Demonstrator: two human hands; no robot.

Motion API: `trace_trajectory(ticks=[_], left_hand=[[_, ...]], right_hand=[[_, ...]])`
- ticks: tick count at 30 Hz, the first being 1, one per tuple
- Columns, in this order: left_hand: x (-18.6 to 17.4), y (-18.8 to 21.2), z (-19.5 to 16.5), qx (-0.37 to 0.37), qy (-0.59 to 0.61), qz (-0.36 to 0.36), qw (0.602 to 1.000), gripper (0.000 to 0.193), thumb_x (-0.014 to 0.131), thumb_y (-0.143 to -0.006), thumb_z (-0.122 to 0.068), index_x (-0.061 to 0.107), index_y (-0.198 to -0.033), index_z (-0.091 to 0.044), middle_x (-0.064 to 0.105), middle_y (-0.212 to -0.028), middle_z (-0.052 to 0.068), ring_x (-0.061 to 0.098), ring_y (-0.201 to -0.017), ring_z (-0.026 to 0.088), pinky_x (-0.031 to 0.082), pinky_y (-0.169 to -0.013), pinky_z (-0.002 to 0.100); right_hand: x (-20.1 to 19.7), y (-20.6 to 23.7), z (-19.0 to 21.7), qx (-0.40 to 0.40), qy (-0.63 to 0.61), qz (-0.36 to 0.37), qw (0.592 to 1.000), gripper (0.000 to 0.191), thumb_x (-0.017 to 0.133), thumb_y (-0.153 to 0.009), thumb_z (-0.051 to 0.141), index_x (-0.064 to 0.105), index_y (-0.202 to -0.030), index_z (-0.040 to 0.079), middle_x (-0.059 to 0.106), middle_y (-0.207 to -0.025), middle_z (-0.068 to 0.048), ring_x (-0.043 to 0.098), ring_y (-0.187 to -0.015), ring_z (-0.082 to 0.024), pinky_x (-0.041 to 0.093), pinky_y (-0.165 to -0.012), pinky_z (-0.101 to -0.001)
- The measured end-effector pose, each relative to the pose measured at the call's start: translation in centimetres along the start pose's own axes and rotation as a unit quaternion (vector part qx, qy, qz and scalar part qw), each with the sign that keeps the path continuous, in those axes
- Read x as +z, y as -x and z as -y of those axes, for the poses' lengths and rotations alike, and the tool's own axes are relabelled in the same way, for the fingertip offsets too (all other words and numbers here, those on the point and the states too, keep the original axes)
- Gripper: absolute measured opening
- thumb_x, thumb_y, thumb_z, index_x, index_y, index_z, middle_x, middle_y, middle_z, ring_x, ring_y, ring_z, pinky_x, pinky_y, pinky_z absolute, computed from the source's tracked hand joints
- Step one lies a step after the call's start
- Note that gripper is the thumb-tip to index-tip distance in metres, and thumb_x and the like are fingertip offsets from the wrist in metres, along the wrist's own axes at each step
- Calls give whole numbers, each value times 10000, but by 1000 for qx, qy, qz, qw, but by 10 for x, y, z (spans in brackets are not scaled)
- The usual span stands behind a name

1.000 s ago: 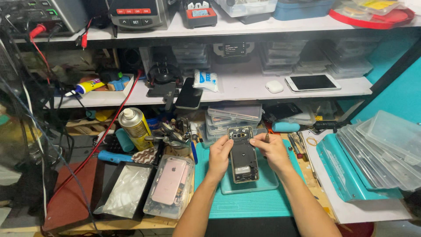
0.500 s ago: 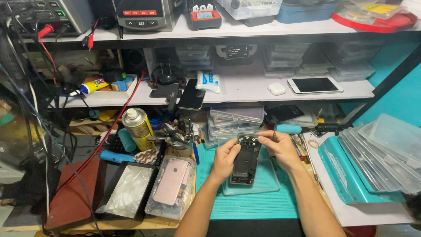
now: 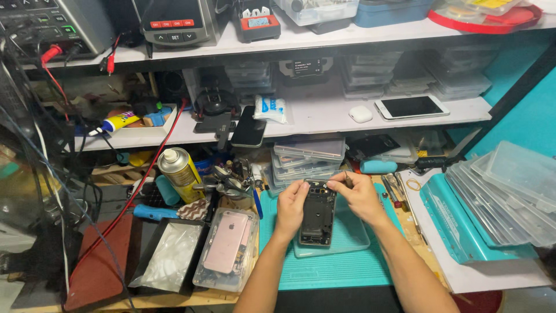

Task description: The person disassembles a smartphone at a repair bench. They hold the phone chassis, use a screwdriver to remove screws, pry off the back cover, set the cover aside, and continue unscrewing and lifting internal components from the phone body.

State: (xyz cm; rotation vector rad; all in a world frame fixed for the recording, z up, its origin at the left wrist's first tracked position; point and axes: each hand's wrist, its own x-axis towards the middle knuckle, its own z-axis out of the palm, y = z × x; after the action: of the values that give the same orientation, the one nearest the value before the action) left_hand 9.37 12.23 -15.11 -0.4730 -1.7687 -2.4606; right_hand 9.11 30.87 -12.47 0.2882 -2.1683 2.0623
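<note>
Phone frame (image 3: pixel 317 215), dark and opened up, lies on a clear tray (image 3: pixel 353 235) on the green mat (image 3: pixel 341 269). Left hand (image 3: pixel 291 206) grips its left edge. Right hand (image 3: pixel 358 194) pinches thin tweezers (image 3: pixel 346 175) at its top. Pink phone (image 3: pixel 225 241) sits nearby.

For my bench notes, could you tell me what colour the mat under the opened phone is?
Teal mat, best seen in the head view.

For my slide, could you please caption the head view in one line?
Both hands, left and right, hold an opened dark phone over a teal mat, pink phone boxed nearby.
</note>
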Motion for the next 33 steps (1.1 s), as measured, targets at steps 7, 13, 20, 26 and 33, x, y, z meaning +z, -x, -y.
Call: trace_trajectory(ticks=[7,13,20,26,33], left_hand=[[2,4,0,28,-88,-61,994,274,605,-1042,-196,737,-1006,41,707,-823,3,590,-733,43,486,-648,231],[-12,-1,-19,-111,52,96,988,291,587,-1083,-198,730,-1083,54,733,-901,25,632,-768,79,519,-693,246],[9,12,-26,-101,178,86,975,438,645,-945,-208,565,-1319,5,725,-1120,60,689,-990,161,586,-840,329],[31,31,-10,-17,-208,-31,978,370,718,-1014,-242,706,-1101,118,722,-1017,171,622,-913,273,537,-782,373],[-5,25,-20,66,16,-83,994,231,511,-1061,-109,634,-1143,69,709,-1101,154,735,-998,223,631,-856,355]], right_hand=[[4,5,1,-34,34,21,999,169,742,-928,157,721,-870,0,695,-761,22,571,-688,-24,427,-589,-219],[-19,7,12,98,126,116,980,285,697,-944,282,727,-788,45,570,-622,33,429,-516,-32,288,-449,-247],[-19,19,18,169,-272,-15,947,189,594,-998,225,634,-889,76,571,-662,27,318,-428,-27,212,-412,-224],[23,36,11,140,-264,7,954,235,594,-1051,240,640,-955,31,491,-646,37,306,-443,-31,221,-418,-232],[-3,42,17,53,73,55,994,517,614,-900,84,546,-1413,71,647,-932,-11,561,-714,-89,487,-631,-254]])
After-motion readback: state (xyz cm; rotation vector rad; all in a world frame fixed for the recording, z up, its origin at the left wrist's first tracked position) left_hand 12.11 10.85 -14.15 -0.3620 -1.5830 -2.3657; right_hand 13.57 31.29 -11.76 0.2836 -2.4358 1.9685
